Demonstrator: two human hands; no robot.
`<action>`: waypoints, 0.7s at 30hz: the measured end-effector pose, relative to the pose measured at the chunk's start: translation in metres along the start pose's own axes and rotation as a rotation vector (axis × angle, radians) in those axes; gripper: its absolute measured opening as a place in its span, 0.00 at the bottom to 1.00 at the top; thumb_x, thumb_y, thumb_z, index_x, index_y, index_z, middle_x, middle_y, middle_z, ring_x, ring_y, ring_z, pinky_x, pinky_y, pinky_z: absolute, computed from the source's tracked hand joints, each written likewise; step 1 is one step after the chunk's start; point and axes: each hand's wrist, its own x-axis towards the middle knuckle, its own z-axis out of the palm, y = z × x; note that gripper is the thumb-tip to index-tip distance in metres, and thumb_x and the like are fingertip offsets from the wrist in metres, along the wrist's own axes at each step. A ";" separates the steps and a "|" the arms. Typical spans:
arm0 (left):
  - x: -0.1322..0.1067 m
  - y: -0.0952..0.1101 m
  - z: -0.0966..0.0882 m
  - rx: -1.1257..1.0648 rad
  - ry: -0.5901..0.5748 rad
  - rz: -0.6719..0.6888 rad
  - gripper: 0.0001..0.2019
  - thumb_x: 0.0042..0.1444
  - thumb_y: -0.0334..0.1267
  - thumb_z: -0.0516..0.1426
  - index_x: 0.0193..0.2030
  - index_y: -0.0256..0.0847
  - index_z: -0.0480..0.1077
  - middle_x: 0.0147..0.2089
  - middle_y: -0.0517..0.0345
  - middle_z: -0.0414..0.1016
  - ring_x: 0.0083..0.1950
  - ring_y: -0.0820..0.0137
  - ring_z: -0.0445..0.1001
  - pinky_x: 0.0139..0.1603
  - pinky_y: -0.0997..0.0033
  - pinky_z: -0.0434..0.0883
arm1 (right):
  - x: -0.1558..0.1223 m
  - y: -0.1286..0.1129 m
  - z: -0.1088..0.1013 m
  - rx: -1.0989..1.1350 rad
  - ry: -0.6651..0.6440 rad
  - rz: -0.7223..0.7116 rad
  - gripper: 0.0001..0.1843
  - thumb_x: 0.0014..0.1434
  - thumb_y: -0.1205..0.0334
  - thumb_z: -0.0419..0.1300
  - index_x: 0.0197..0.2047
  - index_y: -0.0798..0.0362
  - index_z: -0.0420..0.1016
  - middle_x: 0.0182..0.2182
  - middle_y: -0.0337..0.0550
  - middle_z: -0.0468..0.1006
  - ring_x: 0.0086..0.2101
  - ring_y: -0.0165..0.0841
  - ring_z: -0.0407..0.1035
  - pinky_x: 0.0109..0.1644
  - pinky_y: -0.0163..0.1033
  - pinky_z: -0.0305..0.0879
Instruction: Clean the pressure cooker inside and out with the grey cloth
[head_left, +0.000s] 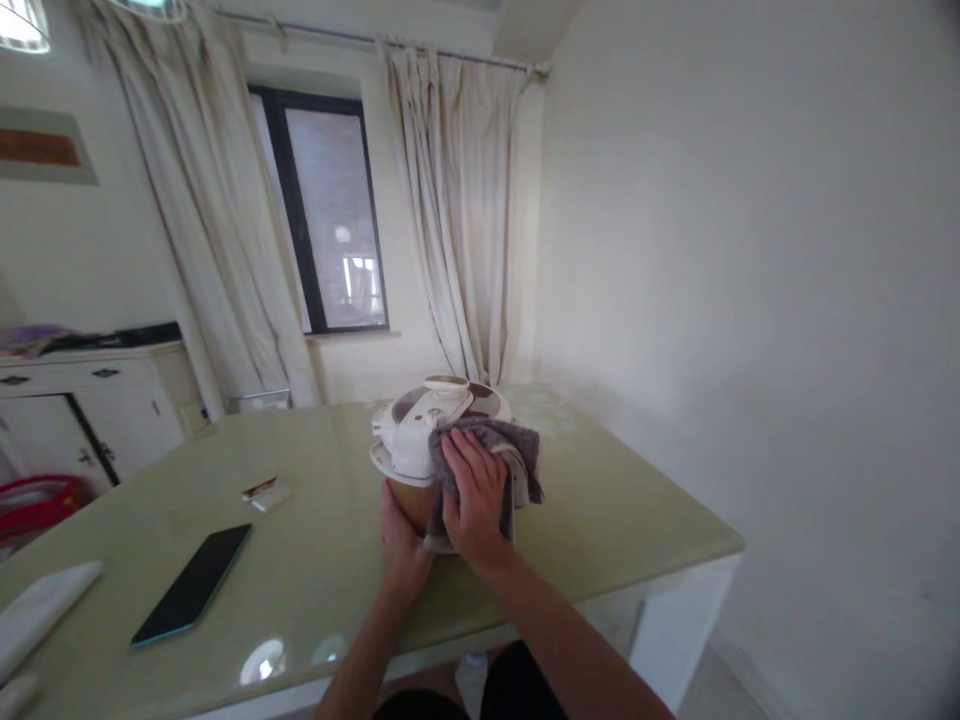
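A rice cooker [420, 440] with a white and brown lid and a tan body stands near the table's front edge. My left hand [401, 535] grips the lower left side of its body, fingers along the curve. With my right hand [476, 495] I hold a grey-brown towel [517, 445] against the cooker's front right. The towel hangs in folds and hides much of the body on that side. My right fingers lie bent over the cloth, pressing it to the cooker.
On the greenish glossy table [322, 560] lie a black tablet [195, 585], a small white item [271, 497] and a white object [41, 610] at the left edge. A wall [750, 300] rises to the right. A red basket [41, 508] is beyond the table's left side.
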 end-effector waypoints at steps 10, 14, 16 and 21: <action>-0.002 0.008 0.002 0.055 0.058 0.027 0.64 0.47 0.60 0.70 0.82 0.37 0.43 0.82 0.31 0.52 0.81 0.42 0.54 0.80 0.41 0.53 | 0.161 0.124 -0.016 0.021 -0.638 0.555 0.16 0.68 0.66 0.55 0.45 0.61 0.85 0.44 0.50 0.87 0.45 0.39 0.79 0.52 0.39 0.69; -0.002 0.007 0.004 0.077 0.075 0.028 0.64 0.47 0.60 0.71 0.82 0.38 0.43 0.80 0.32 0.55 0.80 0.41 0.57 0.79 0.39 0.57 | 0.146 0.122 -0.022 0.012 -0.533 0.490 0.17 0.65 0.67 0.57 0.52 0.55 0.84 0.51 0.48 0.86 0.51 0.41 0.78 0.58 0.44 0.69; -0.002 0.006 0.004 0.101 0.087 0.034 0.63 0.47 0.59 0.71 0.82 0.38 0.44 0.80 0.33 0.56 0.79 0.40 0.58 0.78 0.38 0.58 | 0.122 0.096 -0.028 0.027 -0.440 0.326 0.19 0.62 0.68 0.59 0.54 0.49 0.84 0.54 0.45 0.85 0.55 0.42 0.75 0.65 0.48 0.65; -0.002 0.007 0.003 0.093 0.073 0.065 0.63 0.48 0.60 0.69 0.82 0.35 0.43 0.80 0.32 0.54 0.80 0.43 0.56 0.79 0.41 0.57 | 0.073 0.027 -0.042 0.057 -0.331 0.063 0.27 0.60 0.67 0.59 0.62 0.48 0.79 0.58 0.45 0.82 0.61 0.43 0.69 0.71 0.51 0.53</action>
